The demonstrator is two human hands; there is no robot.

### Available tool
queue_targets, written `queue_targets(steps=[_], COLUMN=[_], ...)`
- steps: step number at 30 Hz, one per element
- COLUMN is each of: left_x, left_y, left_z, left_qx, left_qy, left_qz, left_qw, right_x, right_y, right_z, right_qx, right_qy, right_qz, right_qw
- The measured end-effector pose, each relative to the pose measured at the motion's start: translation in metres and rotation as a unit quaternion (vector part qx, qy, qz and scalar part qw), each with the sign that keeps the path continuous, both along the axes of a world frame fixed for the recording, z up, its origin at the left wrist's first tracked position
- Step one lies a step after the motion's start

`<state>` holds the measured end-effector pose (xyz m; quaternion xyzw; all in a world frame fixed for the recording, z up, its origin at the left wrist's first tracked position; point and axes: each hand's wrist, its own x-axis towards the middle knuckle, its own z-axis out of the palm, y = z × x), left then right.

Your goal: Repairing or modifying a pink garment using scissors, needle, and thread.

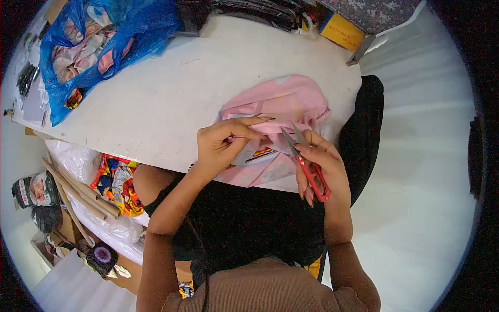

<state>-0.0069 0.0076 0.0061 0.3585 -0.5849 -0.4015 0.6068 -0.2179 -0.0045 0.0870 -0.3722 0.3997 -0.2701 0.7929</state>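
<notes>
A person seated at a white table (pixel 166 99) works on a pink cloth (pixel 299 93) with red-handled scissors (pixel 317 182). The cloth lies bunched near the table's front edge, toward the right end, a printed patch showing among its folds. The left hand (pixel 221 145) closes on the cloth's left side, forefinger and thumb reaching over the folds; how firmly they pinch cannot be told. The right hand (pixel 327 161) is wrapped around the scissors, fingers curled about the handles. The blades stand slightly parted, pointing up and away from the person, over or against the cloth; whether they touch it is unclear.

Beyond the left hand, a loop of thread (pixel 189 62) lies on the table. A blue bag (pixel 143 41) at the far left corner gapes over pink and white scraps (pixel 83 57). At the far right, a yellow box (pixel 340 32) sits near the table's corner. A black chair (pixel 366 130) stands just right of the table. Below, to the left, cardboard tubes (pixel 83 192) lean beside clear plastic sacks (pixel 75 160).
</notes>
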Motion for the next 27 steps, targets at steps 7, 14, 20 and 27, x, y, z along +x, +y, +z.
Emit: queue_targets(steps=[7, 14, 20, 27], left_x=[-0.0011, -0.0005, 0.0001, -0.0014], left_y=[-0.0006, -0.0004, 0.0001, -0.0007], left_z=[0.0015, 0.0000, 0.0017, -0.0002], left_qx=[0.012, -0.003, -0.014, -0.013], left_qy=[0.029, 0.009, 0.018, 0.044], left_qz=[-0.001, 0.006, -0.001, -0.012], left_qw=[0.999, 1.000, 1.000, 0.999], right_x=[-0.0018, -0.0038, -0.0013, -0.0039], right_y=[0.0009, -0.0015, -0.0009, 0.0006], right_z=[-0.0005, -0.0051, -0.0026, -0.0071], right_qx=[0.018, 0.027, 0.031, 0.033], right_qy=[0.002, -0.004, -0.010, -0.024], right_qz=[-0.001, 0.008, 0.008, 0.001], right_qw=[1.000, 1.000, 0.999, 0.999])
